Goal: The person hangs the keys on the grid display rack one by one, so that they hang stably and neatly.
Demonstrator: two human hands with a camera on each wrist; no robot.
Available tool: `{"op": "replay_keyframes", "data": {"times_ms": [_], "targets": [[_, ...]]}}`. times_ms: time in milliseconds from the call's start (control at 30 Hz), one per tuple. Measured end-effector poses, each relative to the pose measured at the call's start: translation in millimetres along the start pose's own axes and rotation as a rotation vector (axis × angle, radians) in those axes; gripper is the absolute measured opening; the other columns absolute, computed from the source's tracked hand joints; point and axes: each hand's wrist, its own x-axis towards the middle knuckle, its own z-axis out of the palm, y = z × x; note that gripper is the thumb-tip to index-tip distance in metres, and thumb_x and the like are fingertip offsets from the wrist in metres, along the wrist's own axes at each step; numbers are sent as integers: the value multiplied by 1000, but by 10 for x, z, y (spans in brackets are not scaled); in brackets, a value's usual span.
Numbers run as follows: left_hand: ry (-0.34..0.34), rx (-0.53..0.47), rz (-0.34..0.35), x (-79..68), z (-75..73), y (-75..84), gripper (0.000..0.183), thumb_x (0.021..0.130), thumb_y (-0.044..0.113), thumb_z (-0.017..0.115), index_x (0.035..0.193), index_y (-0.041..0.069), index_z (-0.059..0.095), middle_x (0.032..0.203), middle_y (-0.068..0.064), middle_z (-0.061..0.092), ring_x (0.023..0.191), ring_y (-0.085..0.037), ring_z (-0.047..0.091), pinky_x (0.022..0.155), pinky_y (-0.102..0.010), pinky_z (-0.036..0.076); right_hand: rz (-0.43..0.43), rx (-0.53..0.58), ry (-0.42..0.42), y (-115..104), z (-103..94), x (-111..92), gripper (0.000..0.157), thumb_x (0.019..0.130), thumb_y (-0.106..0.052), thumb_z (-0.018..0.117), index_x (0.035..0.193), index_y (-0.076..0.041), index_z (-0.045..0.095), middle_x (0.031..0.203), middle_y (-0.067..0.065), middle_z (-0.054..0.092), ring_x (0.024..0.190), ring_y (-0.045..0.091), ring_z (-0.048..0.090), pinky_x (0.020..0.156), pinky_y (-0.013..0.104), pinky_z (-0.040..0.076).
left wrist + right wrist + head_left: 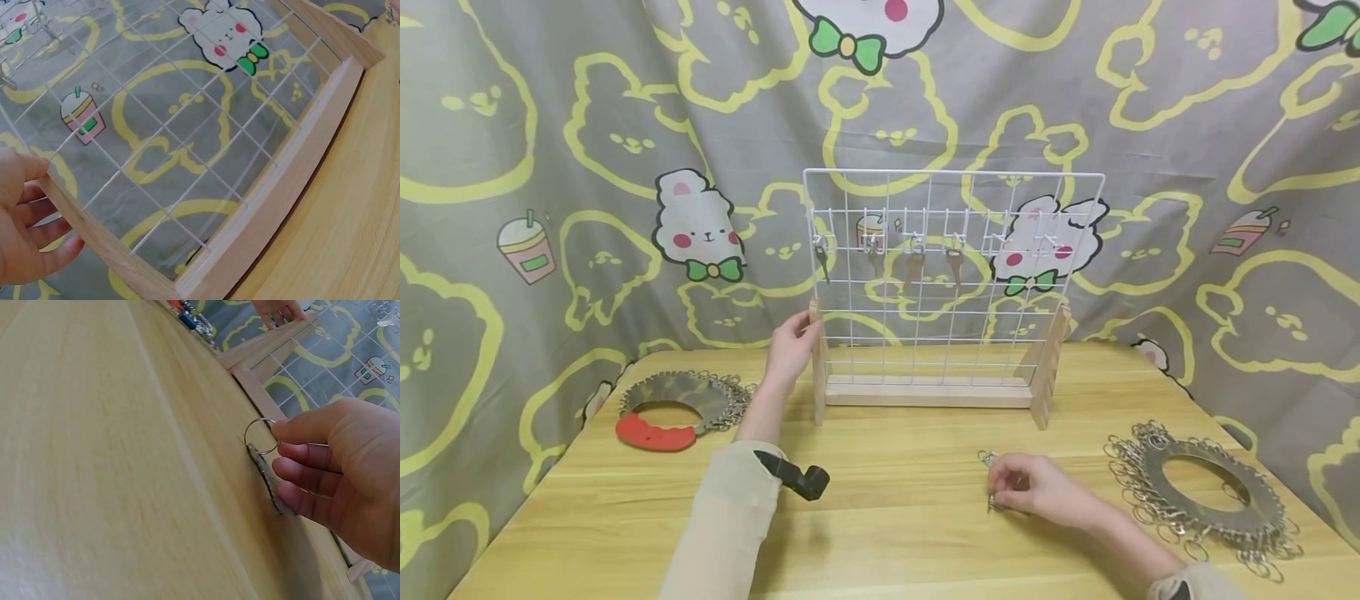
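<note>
My right hand point(1030, 487) pinches a metal key ring point(245, 436) between thumb and forefinger, low over the table. A key point(265, 478) hangs from that ring, seen nearly edge-on in the right wrist view. My left hand point(792, 346) grips the upper end of the left wooden post point(103, 240) of a stand, its thumb at the top and its other fingers loosely bent beside the post. The stand carries a white wire grid point(951, 312). Several keys, one of them a dark key point(823, 260) at the far left, hang from hooks on it; hooks point(1048, 242) farther right bear none.
On the right of the table point(880, 533) lies a large flat metal ring point(1157, 479) fringed with small key rings. A similar metal ring point(670, 386) with a red handle point(655, 434) lies at left. A patterned cloth point(625, 167) hangs behind the stand.
</note>
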Motion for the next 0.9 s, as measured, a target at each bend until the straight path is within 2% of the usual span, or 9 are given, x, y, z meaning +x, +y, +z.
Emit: {"op": "replay_keyframes", "data": {"times_ms": [133, 400, 567, 700, 900], "targets": [[-4, -2, -5, -5, 0, 2, 48, 96, 21, 50, 138, 1, 38, 140, -16, 41, 128, -29, 40, 106, -41, 33, -18, -19, -6, 26, 36, 9, 11, 81, -15, 69, 88, -10, 62, 87, -1, 60, 75, 7, 55, 65, 23, 50], [1, -1, -8, -6, 0, 1, 48, 96, 21, 50, 138, 1, 38, 140, -15, 41, 127, -29, 40, 106, -41, 33, -30, -75, -12, 14, 37, 26, 9, 82, -6, 67, 81, -11, 60, 83, 0, 60, 73, 3, 54, 63, 21, 50], [-2, 6, -8, -6, -4, 9, 49, 96, 21, 50, 139, 1, 37, 141, -16, 41, 128, -30, 39, 106, -43, 32, -23, -75, -18, -22, -22, 28, 6, 82, -7, 66, 81, -10, 61, 83, -1, 61, 72, 4, 54, 61, 22, 51], [2, 0, 6, -5, 0, 5, 48, 96, 21, 50, 138, 1, 39, 140, -16, 42, 127, -30, 40, 106, -42, 34, -3, -89, -9, -39, -88, 40, 4, 83, -7, 65, 82, -8, 61, 77, -4, 60, 67, 3, 54, 57, 22, 51], [8, -23, 25, -6, 12, -8, 45, 96, 18, 50, 136, 0, 41, 137, -17, 45, 124, -30, 44, 102, -40, 39, 8, -136, 15, -110, -211, 60, 5, 83, -9, 66, 83, -7, 62, 77, -6, 60, 68, 4, 56, 60, 22, 51]]}}
